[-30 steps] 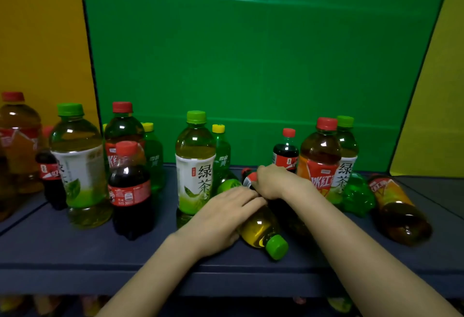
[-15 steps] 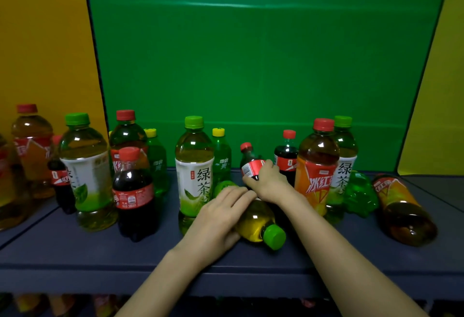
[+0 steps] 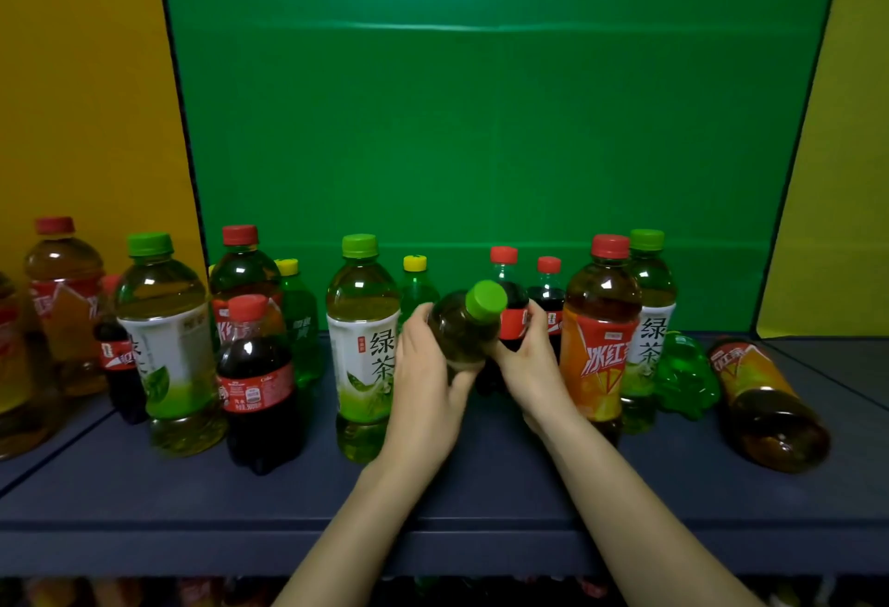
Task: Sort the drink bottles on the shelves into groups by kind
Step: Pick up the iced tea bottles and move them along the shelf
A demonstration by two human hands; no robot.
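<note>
So the left hand [image 3: 423, 380] has its fingers [image 3: 416, 332] curled round a green-cap tea bottle [image 3: 459, 337], tipped so the cap faces the camera. Right beside it, the right hand [image 3: 531, 361] has its fingers [image 3: 531, 325] wrapped round a small upright cola bottle [image 3: 511, 318], over the dark shelf [image 3: 433, 486]. Just left of the left fingers stands another green tea bottle [image 3: 363, 346], and just right of the right fingers there's an upright iced red tea bottle [image 3: 599, 361]. Further right, a green soda bottle [image 3: 683, 373] and a second red tea bottle [image 3: 769, 409] lie on their sides.
</note>
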